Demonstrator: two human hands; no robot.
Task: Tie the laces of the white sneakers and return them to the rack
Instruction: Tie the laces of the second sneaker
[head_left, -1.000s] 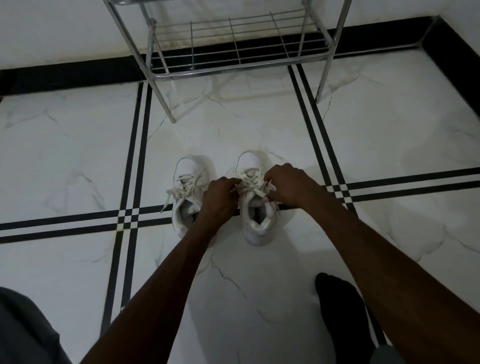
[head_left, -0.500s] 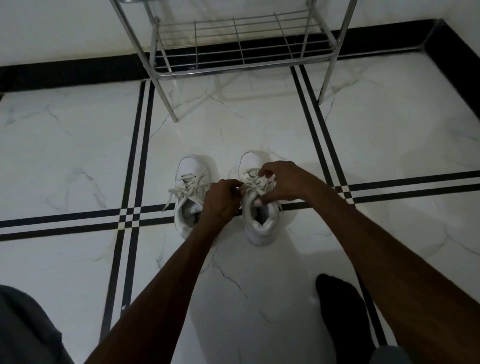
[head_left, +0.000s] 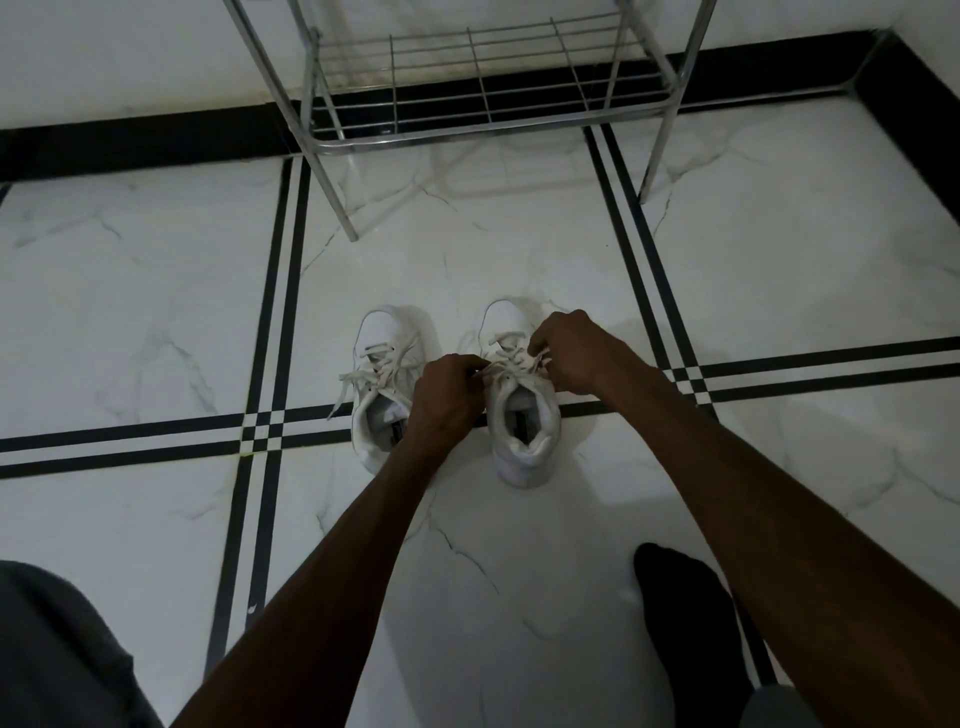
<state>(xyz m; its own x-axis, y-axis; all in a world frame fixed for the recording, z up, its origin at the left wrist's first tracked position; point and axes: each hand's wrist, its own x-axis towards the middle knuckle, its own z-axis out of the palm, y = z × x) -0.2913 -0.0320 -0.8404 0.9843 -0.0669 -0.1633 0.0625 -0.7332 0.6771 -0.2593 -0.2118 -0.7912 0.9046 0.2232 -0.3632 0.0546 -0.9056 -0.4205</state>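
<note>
Floor (head_left: 156, 322) fills most of the view: white marble-look tile w/ paired black stripes crossing at about 8 o'clock and 3 o'clock from centre, black skirting along the wall at 12. Rack (head_left: 483, 98), chrome wire, stands at 12 o'clock against the wall, its bottom shelf bare wire, front legs on the tile. Grey trouser leg (head_left: 57, 649) sits at 7 o'clock in the corner; black-socked foot (head_left: 685, 623) at 5 o'clock, flat on the tile. Both forearms reach up from the bottom edge toward centre. White sneakers stand side by side near centre, toes pointing to 12, apart from each other and well short of the rack. Left sneaker (head_left: 379, 395) is at approx 9 o'clock of the pair, laces loose, one end trailing out toward 8 o'clock onto the black stripe. Right sneaker (head_left: 522, 415) is at 3 o'clock of the pair, tongue and opening facing the camera. Left hand (head_left: 447, 400) lies between the two shoes, covering the left sneaker's inner side, fingers pinched narrow on a strand of the right sneaker's laces (head_left: 506, 358). Right hand (head_left: 574, 348) is over the right sneaker at about 1 o'clock of its opening, fingers curled tight on another strand of the same laces. Whether a knot or bow is formed, can't tell; too small and dim.
</note>
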